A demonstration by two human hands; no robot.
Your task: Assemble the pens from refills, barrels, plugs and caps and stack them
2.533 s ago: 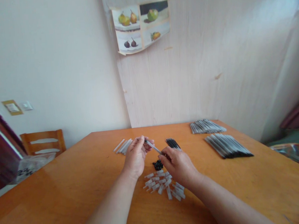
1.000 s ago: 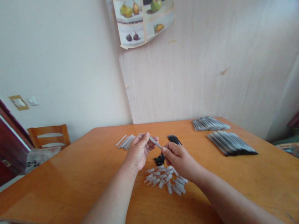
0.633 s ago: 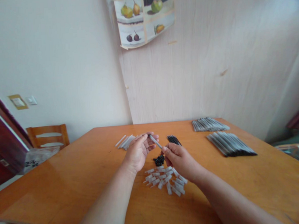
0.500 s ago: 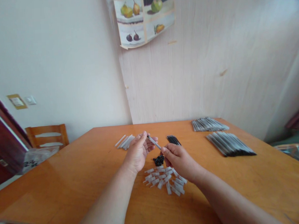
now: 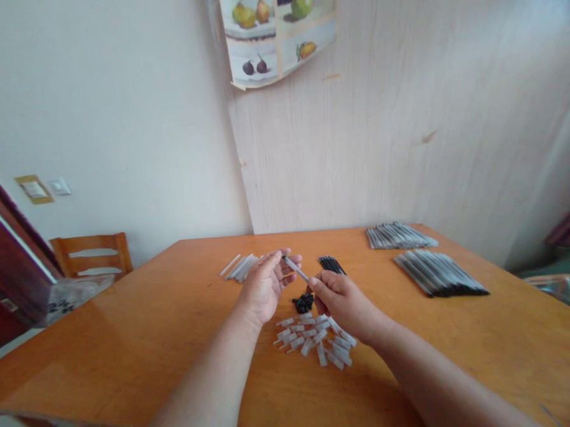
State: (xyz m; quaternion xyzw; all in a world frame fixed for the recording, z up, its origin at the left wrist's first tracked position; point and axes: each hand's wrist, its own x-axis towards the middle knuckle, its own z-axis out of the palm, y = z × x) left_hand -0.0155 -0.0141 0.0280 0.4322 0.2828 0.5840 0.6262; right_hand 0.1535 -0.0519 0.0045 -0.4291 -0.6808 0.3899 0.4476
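Observation:
A slim translucent pen (image 5: 296, 268) with a dark upper end is held at a slant between my two hands over the table. My right hand (image 5: 340, 300) pinches its lower end between thumb and fingers. At the dark upper end, the thumb and fingers of my left hand (image 5: 265, 288) are closed on the pen, with the other fingers loosely curled behind it. Just below the hands lie a small heap of black plugs (image 5: 303, 303) and a scatter of frosted white pen caps (image 5: 315, 339). Black-tipped refills (image 5: 332, 264) lie beyond my right hand, partly hidden by it.
Clear plastic tubes (image 5: 240, 267) rest behind my left hand on the wooden table (image 5: 152, 335). Two bundles of pens, a far one (image 5: 398, 235) and a nearer one (image 5: 438, 273), lie at the right. A chair (image 5: 93, 254) and a plastic bag (image 5: 74, 298) are past the left edge.
The view has shifted slightly. Both hands keep their hold on the pen, and the left thumb has moved a little at its dark end.

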